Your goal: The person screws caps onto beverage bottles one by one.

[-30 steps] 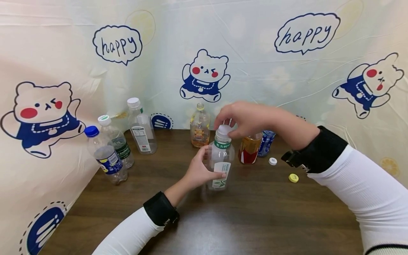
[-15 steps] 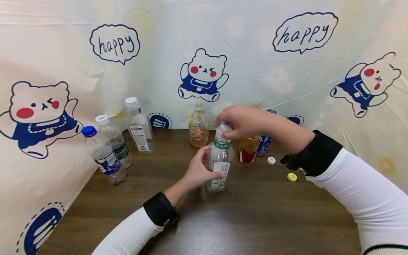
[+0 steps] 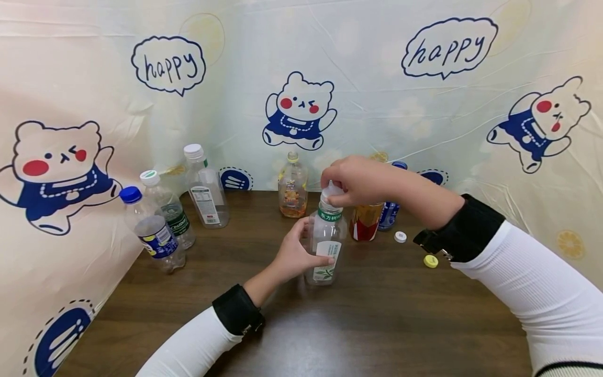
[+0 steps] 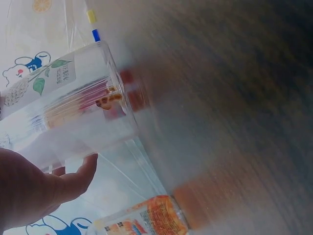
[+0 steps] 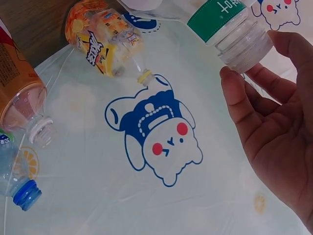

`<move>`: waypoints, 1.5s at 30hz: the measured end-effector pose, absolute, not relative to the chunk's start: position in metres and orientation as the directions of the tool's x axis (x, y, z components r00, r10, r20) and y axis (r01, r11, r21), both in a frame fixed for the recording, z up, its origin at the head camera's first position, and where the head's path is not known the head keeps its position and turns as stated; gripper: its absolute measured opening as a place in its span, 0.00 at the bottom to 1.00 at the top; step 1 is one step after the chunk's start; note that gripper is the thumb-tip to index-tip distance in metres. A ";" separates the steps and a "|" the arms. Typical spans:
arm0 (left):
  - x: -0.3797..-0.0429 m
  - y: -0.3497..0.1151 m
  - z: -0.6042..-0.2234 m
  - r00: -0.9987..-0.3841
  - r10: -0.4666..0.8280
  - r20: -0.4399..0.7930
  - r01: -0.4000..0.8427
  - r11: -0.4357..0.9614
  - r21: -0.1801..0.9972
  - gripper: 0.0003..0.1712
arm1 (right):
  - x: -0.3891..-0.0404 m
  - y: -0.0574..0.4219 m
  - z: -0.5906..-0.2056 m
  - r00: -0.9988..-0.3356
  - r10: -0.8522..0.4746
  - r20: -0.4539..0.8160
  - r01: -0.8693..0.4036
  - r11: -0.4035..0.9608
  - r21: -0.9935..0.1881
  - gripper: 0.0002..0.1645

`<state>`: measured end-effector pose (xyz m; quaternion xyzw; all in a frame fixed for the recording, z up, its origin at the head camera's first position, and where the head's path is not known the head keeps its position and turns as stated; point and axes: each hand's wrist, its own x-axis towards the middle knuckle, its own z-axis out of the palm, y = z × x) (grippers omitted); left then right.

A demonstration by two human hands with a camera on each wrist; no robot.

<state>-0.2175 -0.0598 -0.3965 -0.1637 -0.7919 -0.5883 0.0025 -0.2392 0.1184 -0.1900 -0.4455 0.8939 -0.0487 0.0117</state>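
Note:
A clear plastic bottle (image 3: 327,243) with a green neck band and a leafy white label stands on the table before me. My left hand (image 3: 293,254) grips its lower body, thumb across the label. At the top, my right hand (image 3: 358,180) pinches the white bottle cap (image 3: 332,191) between thumb and fingers. The right wrist view has this hand (image 5: 279,117) from below, its fingertips at the ribbed end of the bottle's neck. In the left wrist view the bottle (image 4: 63,103) fills the left side, the left hand (image 4: 41,188) beneath it.
Capped bottles stand at left: blue-capped (image 3: 157,235), green-labelled (image 3: 176,217) and white-capped (image 3: 207,193). Behind my hands are an uncapped orange-drink bottle (image 3: 293,191), an amber-and-red bottle (image 3: 365,222) and a blue bottle (image 3: 389,214). A white cap (image 3: 400,237) and yellow cap (image 3: 431,261) lie right.
My right hand has turned on the cap, its fingers now more curled than a second ago. The left hand keeps its grip on the bottle. The head view has shifted slightly.

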 end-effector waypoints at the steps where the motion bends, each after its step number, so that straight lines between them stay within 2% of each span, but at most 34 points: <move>1: -0.218 -0.060 -0.396 -0.946 0.257 0.199 0.265 0.254 0.930 0.50 | -0.239 0.119 -0.190 -0.602 -0.798 0.024 -0.796 0.597 -0.099 0.10; 7: -0.218 -0.060 -0.397 -0.947 0.252 0.199 0.263 0.249 0.932 0.50 | -0.240 0.121 -0.191 -0.592 -0.804 0.044 -0.803 0.584 -0.119 0.10; 14: -0.219 -0.063 -0.400 -0.944 0.249 0.215 0.279 0.258 0.925 0.50 | -0.241 0.129 -0.194 -0.580 -0.811 0.077 -0.806 0.558 -0.196 0.12; 22: -0.217 -0.066 -0.398 -0.950 0.220 0.223 0.276 0.251 0.928 0.50 | -0.250 0.150 -0.209 -0.628 -0.766 0.133 -0.761 0.571 -0.307 0.13; 28: -0.218 -0.070 -0.399 -0.959 0.180 0.220 0.262 0.256 0.931 0.50 | -0.259 0.169 -0.240 -0.701 -0.692 0.175 -0.689 0.591 -0.420 0.14; 35: -0.218 -0.073 -0.399 -0.963 0.156 0.219 0.253 0.250 0.934 0.51 | -0.264 0.173 -0.283 -0.732 -0.650 0.206 -0.640 0.552 -0.535 0.14; 41: -0.219 -0.076 -0.400 -0.967 0.140 0.212 0.242 0.261 0.935 0.52 | -0.263 0.177 -0.326 -0.808 -0.550 0.210 -0.531 0.527 -0.663 0.14; 45: -0.219 -0.079 -0.401 -0.970 0.128 0.207 0.235 0.265 0.935 0.53 | -0.262 0.178 -0.355 -0.848 -0.494 0.193 -0.442 0.459 -0.771 0.14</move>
